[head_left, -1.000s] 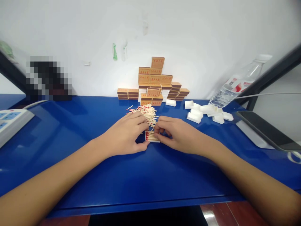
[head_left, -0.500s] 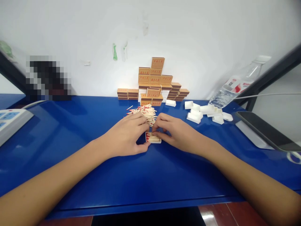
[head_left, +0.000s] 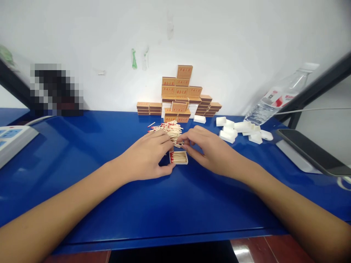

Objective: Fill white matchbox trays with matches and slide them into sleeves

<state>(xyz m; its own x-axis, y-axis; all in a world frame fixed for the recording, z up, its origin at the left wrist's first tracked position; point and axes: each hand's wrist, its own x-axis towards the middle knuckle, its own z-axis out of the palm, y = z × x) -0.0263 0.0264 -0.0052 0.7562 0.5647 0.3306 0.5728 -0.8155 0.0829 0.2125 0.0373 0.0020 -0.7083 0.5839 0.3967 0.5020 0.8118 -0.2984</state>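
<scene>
A small white matchbox tray lies on the blue table, holding a layer of red-tipped matches. My left hand grips the tray's left end between thumb and fingers. Just behind the tray is a loose pile of matches, partly hidden by my left fingers. My right hand is at the near right edge of that pile, its thumb and fingertips pinched on matches there; how many I cannot tell.
Orange matchboxes stand stacked against the wall. Several white trays lie to the right, near a tilted water bottle and a phone. A white power strip sits at the left edge of the blue table.
My right hand has moved from inside the tray up and back to the match pile, uncovering the matches in the tray. My left hand stays on the tray.
</scene>
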